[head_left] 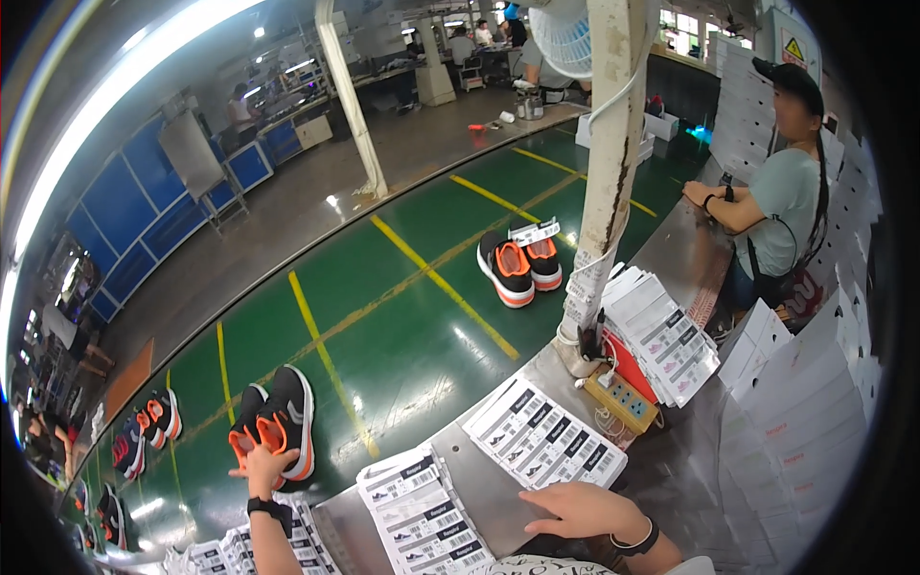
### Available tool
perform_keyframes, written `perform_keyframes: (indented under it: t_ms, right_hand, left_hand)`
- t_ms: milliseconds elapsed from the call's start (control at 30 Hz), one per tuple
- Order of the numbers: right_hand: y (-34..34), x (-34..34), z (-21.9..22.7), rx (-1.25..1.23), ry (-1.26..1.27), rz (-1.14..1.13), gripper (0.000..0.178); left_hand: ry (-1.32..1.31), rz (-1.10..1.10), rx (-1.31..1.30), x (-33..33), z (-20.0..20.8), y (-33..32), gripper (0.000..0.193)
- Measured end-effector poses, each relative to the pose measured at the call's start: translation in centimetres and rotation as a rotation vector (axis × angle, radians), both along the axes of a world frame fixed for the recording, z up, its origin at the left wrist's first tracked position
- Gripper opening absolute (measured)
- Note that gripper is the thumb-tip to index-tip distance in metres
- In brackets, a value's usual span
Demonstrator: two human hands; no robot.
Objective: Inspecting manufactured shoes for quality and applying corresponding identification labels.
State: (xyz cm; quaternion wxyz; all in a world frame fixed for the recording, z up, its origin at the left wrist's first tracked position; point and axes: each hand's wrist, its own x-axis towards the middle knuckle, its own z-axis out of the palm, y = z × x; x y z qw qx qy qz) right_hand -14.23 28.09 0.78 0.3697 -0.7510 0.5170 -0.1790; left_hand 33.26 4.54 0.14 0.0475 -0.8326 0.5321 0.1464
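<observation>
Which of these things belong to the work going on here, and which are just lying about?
Seemingly in the work:
black-and-orange shoes, touched by the left hand
printed sheets, near the open right hand
green surface under the shoes

Seemingly just about:
yellow power strip
fan
white post

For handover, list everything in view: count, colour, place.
Green surface: one, yellow lines, centre
Bench: one, grey metal, near side
Near shoes: two, black and orange, left
Farther shoes: two, black and orange, centre, white tag
Other shoes: several, mostly dark, far left
Printed sheets: several stacks, white, on bench
Pillar: one, whitish, right of centre
Power strip: one, yellow, at pillar's foot
Fan: one, pale blue, beside pillar
Boxes: many, white, right
Co-worker: one, pale shirt, right
Panels: several, blue, left background
Left hand: one, black wristband, at near shoes
Right hand: one, black band, near sheets
</observation>
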Motion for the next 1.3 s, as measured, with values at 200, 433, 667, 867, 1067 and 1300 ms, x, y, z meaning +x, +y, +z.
perform_keyframes:
  t_ms: [200, 433, 667, 867, 1067, 1300]
  right_hand:
    - [0.7, -0.2, 1.9, -0.016, -0.04, -0.016, 0.054]
    - [-1.5, 2.8, 0.6, 0.394, -0.261, 0.016, 0.091]
    - [-2.0, 8.7, -2.2, 0.364, -0.402, -0.278, 0.113]
    - [-2.5, 6.0, -2.4, -0.065, -0.031, -0.259, 0.084]
    - [-5.2, 6.9, -1.3, -0.777, 0.059, 0.083, 0.035]
    - [-12.9, 7.1, 3.5, -0.514, -0.147, 0.111, 0.016]
  left_hand:
    - [0.721, -0.074, -0.316, 3.7, 2.2, -1.8, 0.03]
    - [0.896, -0.167, -0.031, -6.5, 11.5, 10.4, 0.026]
    - [0.846, -0.723, 0.066, -16.8, 6.0, 21.4, 0.031]
    - [0.83, -0.44, -0.301, -14.1, 4.4, 21.3, 0.027]
    - [0.524, -0.87, -0.764, -14.6, 0.4, 16.6, 0.045]
    - [0.734, -0.941, -0.704, -16.3, 4.7, 10.9, 0.03]
